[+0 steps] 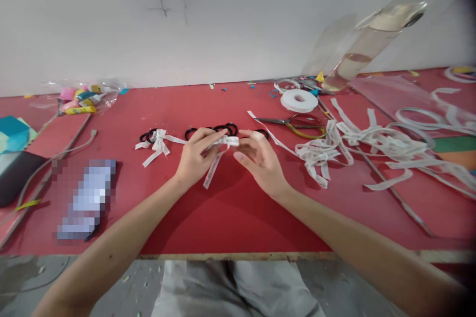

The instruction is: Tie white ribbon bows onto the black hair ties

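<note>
A white printed ribbon (211, 172) is pinched between the thumb and fingers of my left hand (195, 157), one tail hanging toward me. Its folded part reaches across to my right hand (265, 166), whose fingers curve beside the ribbon with the thumb apart from them. Whether the right fingertips touch it I cannot tell. Just behind my hands lie several black hair ties (231, 128), partly hidden by my fingers. Another black hair tie (262, 133) shows beyond my right fingers. Left of my left hand lies a white ribbon bow (160, 143) with black hair ties beside it.
Scissors (297, 124), a white ribbon roll (298, 101) and a heap of loose ribbon strips (323, 151) lie right on the red table (230, 218). A tilted water bottle (360, 54) stands by the wall. Leftward are a phone (89, 198), a cable (55, 157) and a plastic bag (107, 94).
</note>
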`<state>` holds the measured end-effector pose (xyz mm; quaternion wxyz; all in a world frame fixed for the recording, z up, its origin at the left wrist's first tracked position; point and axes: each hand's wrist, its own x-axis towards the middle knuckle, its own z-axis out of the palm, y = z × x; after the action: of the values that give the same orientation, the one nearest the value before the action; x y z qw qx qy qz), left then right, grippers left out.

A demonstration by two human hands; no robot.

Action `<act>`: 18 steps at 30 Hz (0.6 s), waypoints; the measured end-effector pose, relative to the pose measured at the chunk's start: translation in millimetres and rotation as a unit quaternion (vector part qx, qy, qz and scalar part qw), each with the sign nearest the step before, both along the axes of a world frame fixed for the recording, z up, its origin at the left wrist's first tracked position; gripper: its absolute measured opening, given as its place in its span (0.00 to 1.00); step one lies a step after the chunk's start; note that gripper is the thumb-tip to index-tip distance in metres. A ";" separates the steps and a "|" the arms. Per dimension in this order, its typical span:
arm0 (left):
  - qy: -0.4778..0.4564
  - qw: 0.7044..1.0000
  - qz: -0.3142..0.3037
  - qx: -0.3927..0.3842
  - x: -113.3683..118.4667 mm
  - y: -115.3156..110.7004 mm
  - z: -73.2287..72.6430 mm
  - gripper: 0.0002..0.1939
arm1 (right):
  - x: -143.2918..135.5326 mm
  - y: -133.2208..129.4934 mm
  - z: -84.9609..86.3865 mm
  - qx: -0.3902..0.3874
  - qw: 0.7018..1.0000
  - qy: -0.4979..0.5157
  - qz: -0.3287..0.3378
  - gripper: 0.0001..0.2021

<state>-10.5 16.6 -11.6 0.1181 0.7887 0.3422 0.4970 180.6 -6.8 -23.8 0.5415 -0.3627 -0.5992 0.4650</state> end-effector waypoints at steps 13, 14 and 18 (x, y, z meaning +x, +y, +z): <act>-0.174 0.954 -0.095 -0.225 10.4 -9.1 -5.7 0.17 | -2.7 4.0 2.0 -0.099 0.995 0.017 0.003 0.13; -0.184 0.948 -0.099 -0.239 10.5 -8.9 -5.4 0.18 | -3.0 3.9 2.6 -0.107 0.994 0.017 0.009 0.13; -0.213 0.930 -0.107 -0.280 15.0 -10.8 -4.2 0.19 | -1.3 4.9 3.1 -0.122 0.992 0.029 -0.013 0.11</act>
<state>4.4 5.8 -15.8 0.4563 0.6312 0.3478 0.5219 179.3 -1.9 -20.7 0.5168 -0.4200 -0.5172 0.5376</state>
